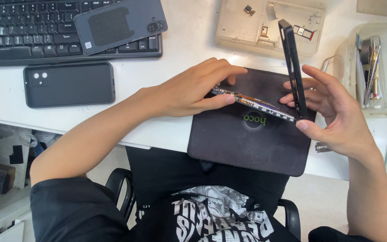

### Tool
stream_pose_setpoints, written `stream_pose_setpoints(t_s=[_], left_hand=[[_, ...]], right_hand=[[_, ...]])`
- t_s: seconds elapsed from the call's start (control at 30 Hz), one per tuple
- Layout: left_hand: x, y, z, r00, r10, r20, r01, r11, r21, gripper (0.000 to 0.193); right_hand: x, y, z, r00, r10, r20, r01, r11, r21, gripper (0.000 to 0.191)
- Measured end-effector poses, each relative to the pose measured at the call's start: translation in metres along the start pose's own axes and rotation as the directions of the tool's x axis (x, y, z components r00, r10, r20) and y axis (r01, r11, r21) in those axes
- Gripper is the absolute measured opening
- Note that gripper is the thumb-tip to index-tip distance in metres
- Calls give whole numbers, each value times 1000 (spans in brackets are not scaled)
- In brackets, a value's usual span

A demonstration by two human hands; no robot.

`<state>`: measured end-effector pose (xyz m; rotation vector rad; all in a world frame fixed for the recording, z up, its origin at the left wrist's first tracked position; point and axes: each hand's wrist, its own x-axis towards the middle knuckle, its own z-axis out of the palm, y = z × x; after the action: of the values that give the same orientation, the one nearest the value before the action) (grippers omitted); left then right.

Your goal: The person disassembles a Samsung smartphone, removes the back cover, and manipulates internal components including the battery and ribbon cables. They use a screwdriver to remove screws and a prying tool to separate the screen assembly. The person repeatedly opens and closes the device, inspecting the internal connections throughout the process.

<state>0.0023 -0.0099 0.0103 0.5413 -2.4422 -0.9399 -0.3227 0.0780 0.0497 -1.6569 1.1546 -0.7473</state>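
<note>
Left hand [193, 89] pinches the opened phone body [254, 104], circuitry exposed along its thin edge, held just above the matte black work mat [247, 143]. Right hand [332, 112], at 3 o'clock, grips the slim dark phone frame [293, 67], standing nearly upright. A smooth grey back cover [119, 24] lies on the keyboard [27, 31] at 10 o'clock.

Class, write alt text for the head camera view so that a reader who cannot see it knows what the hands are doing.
Seen from above, a person's left hand pins an opened phone on a dark mat, while the right hand tilts its black frame upright. On the white desk lie a keyboard, a back cover, a phone case and two trays of parts.
</note>
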Motion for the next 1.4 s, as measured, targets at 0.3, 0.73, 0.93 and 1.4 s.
stream_pose_setpoints(t_s=[0.3,0.73,0.93,1.4], left_hand=[[-12,7,8,909,416,10,-367,791,489,60],[-12,14,12,859,487,-157,-408,838,363,20],[-11,18,12,891,381,-247,-307,906,293,22],[0,21,13,914,174,-367,-139,983,120,19]], right_hand=[[-3,8,3,992,-117,40,124,953,-276,113],[-1,15,-2,984,-166,67,179,936,-305,116],[2,10,-5,998,-64,18,67,970,-234,111],[35,-34,-23,990,-91,108,95,995,-32,81]])
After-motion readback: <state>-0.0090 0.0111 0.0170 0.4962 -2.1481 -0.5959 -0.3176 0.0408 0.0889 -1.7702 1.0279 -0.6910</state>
